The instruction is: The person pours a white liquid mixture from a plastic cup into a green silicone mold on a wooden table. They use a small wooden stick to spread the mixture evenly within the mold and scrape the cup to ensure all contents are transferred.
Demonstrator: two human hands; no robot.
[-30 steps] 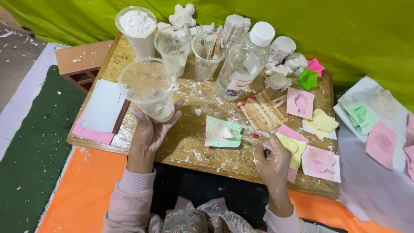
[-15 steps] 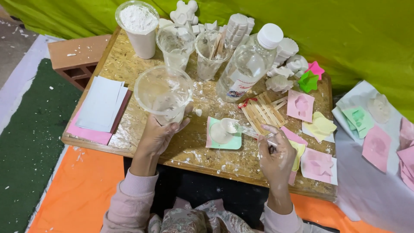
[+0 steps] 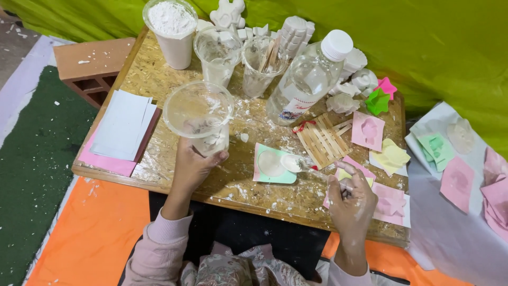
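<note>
My left hand clasps a clear plastic cup (plaster-smeared inside), held above the wooden table. My right hand pinches a spoon, its bowl resting over the white plaster in a green mould. 1 water bottle stands behind.

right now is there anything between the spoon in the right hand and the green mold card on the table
Nothing visible. The right hand holds the spoon, whose white-coated bowl sits at the right edge of the green mold card, with no object between them.
</note>
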